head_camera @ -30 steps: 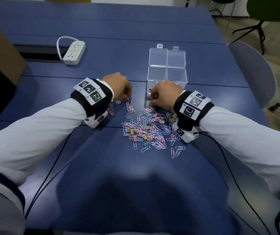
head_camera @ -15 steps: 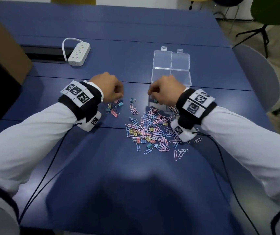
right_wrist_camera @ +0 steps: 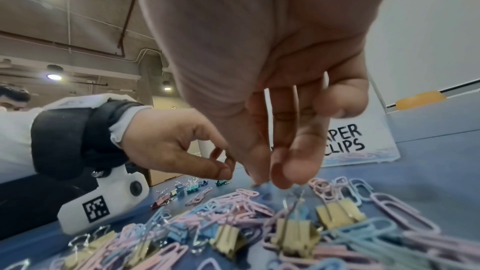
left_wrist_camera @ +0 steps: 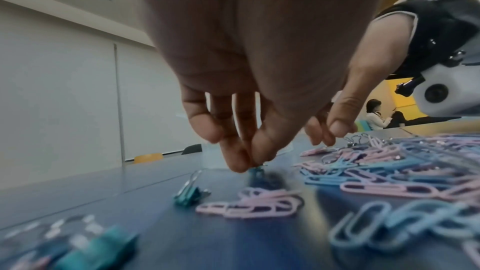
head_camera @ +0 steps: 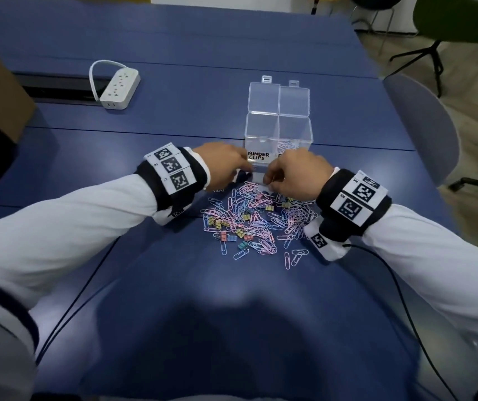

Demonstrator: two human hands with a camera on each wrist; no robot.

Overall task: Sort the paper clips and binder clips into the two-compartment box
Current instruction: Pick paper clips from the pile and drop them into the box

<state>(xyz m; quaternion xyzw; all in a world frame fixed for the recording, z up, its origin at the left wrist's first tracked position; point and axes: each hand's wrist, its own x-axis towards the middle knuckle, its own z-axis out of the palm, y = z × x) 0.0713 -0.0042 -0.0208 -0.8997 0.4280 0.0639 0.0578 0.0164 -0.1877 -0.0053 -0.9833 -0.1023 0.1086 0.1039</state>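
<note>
The left hand (left_wrist_camera: 249, 89) pinches a teal binder clip (left_wrist_camera: 257, 171) by its wire handles between thumb and fingertips, the clip right at the blue counter (head_camera: 203, 111) at the near-left edge of the pile. The right hand (right_wrist_camera: 272, 110) has its fingers drawn together, pointing down over the mixed paper clips (head_camera: 261, 221) and binder clips (head_camera: 220, 224); whether it has caught one I cannot tell. The clear two-compartment box (head_camera: 278, 131) stands open just beyond both hands, its left cell labelled for binder clips and its right one already holding a few paper clips. Both kinds look light and stiff (the coated paper clips probably slide and tangle), so a binder clip is best lifted by its raised wire loops or its folded body, and a paper clip by a fingertip pinch across one rounded end.
</note>
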